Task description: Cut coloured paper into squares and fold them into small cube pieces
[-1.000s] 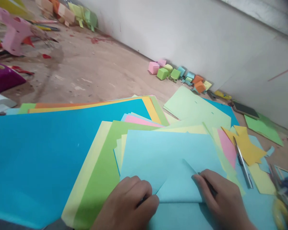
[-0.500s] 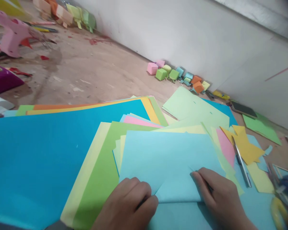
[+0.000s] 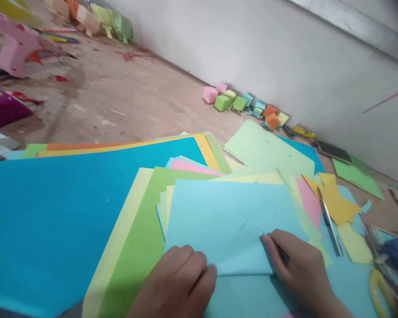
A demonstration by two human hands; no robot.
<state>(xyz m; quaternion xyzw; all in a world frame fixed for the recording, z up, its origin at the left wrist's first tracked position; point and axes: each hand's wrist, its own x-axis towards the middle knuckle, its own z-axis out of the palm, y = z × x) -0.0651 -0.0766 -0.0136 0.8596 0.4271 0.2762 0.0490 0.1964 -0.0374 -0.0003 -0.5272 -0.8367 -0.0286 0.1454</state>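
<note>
A light blue sheet of paper (image 3: 219, 216) lies on a stack of coloured sheets, its near edge folded over or raised in a straight line between my hands. My left hand (image 3: 182, 282) is closed at the sheet's lower left corner, fingers curled on the paper. At the lower right edge, my right hand (image 3: 292, 260) pinches the same paper between thumb and forefinger. Another light blue surface shows below the edge. Beneath are green paper (image 3: 135, 221) and pale yellow paper (image 3: 116, 238).
A large blue sheet (image 3: 53, 221) spreads at left. On the right lie a silver pen (image 3: 330, 223), orange scraps (image 3: 341, 203) and scissors (image 3: 381, 282). Small paper cubes (image 3: 222, 102) and a phone (image 3: 334, 151) sit along the wall. A pink glue gun (image 3: 16, 48) is upper left.
The diagonal crease or flap near my left thumb no longer shows at the lower edge; a faint diagonal line now shows higher on the sheet. Both hands have barely moved.
</note>
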